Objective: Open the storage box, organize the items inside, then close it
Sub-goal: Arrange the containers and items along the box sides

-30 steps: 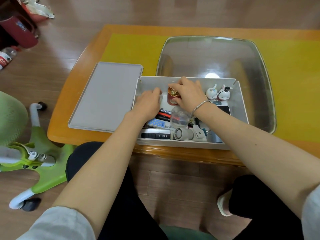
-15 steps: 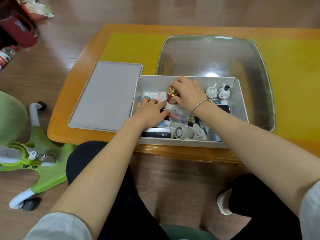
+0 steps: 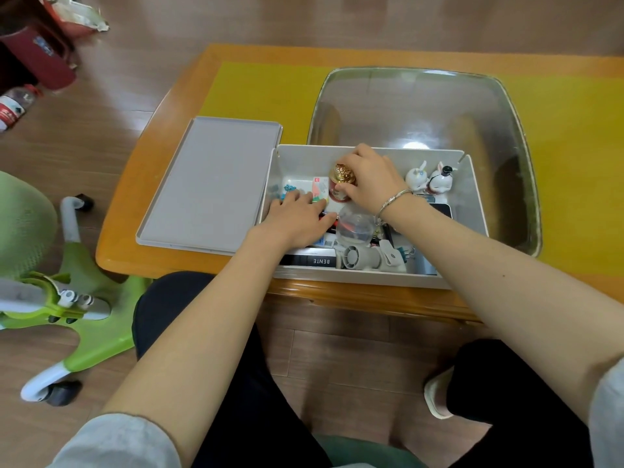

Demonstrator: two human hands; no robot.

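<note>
The right grip (image 3: pixel 366 179) is curled around the gold-topped red jar (image 3: pixel 341 184), held upright at the far middle of the open storage box (image 3: pixel 371 278) on the counter (image 3: pixel 175 265). The left hand (image 3: pixel 297 217) is laid flat, fingers extended, on the items just left of the jar, which is therefore best placed by the right. The lid (image 3: pixel 209 184) is left beside the box, nearer the left hand.

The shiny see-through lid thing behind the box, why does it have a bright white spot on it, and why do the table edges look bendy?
Head view: the white spot is glare, a light reflected in the clear cover; head view: the wide-angle lens bows the table edge and stretches the arms near the frame's borders; head view: the storage box and both hands look sharp, without motion blur.
</note>
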